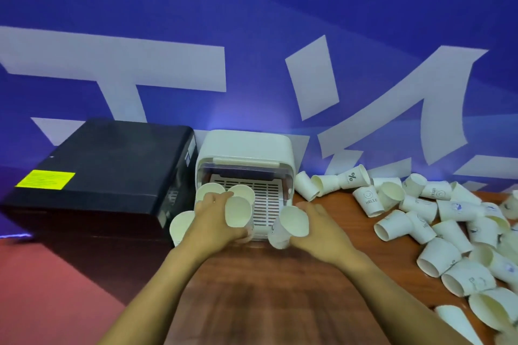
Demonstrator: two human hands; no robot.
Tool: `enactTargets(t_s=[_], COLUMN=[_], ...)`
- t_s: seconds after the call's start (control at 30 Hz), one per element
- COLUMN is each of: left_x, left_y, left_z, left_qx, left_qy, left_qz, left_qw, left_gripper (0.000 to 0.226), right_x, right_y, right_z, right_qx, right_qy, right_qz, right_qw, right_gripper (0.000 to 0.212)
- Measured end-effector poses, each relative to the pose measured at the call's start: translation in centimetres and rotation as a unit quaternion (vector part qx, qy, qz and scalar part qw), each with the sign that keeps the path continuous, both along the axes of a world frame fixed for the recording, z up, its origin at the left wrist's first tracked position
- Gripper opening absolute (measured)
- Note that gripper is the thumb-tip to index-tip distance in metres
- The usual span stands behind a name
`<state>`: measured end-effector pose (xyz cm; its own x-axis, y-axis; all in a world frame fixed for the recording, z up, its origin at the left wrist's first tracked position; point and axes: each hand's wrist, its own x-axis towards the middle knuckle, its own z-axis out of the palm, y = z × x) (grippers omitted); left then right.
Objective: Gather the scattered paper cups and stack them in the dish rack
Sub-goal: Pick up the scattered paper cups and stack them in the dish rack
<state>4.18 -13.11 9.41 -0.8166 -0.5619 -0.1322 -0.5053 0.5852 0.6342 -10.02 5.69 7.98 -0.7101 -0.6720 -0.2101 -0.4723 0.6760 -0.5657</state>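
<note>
Head view, left hand [213,221] and right hand [316,228] fingers each wrapping white paper cup [238,211].

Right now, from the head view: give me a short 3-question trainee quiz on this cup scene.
1. True or false: the left hand holds a white paper cup.
2. The heap of loose paper cups lies on which side of the white plastic dish rack? A left, B right
3. What sits just left of the rack?

Key: 1 true. 2 B. 3 a black box with a yellow label.
</note>
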Motion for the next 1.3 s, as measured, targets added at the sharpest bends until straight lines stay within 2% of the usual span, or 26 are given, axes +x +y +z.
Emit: enactTargets(t_s=[0.23,0.57,0.77,1.0,1.2,1.3], left_x=[2.0,0.6,-0.8,-2.3,-2.9,-3.0], left_y=[-4.5,-9.1,-9.9,-10.3,-10.2,-10.1], left_z=[0.8,1.2,-0.3,-2.2,-4.2,-5.1], left_qx=[-0.008,-0.06,-0.096,-0.072,-0.065,-0.049], left_qy=[0.056,0.067,0.03,-0.017,-0.067,-0.1], left_qz=[-0.011,0.006,0.021,-0.003,-0.031,-0.045], left_qw=[0.998,0.996,0.995,0.997,0.995,0.993], left_gripper=[0.068,0.083,0.083,0.085,0.096,0.102], right_x=[2.8,2.7,1.9,1.4,1.0,1.0], right_y=[-3.7,-9.3,-11.7,-13.2,-13.3,-12.9], right_z=[-0.9,0.4,-0.9,-1.9,-3.7,-4.4], right_qx=[-0.031,-0.162,-0.107,-0.057,0.015,0.022], right_qy=[-0.007,0.07,0.1,0.094,0.031,0.004], right_qz=[-0.037,-0.074,-0.042,-0.027,0.002,0.011], right_qw=[0.999,0.981,0.988,0.994,0.999,1.0], right_gripper=[0.063,0.068,0.078,0.079,0.091,0.093])
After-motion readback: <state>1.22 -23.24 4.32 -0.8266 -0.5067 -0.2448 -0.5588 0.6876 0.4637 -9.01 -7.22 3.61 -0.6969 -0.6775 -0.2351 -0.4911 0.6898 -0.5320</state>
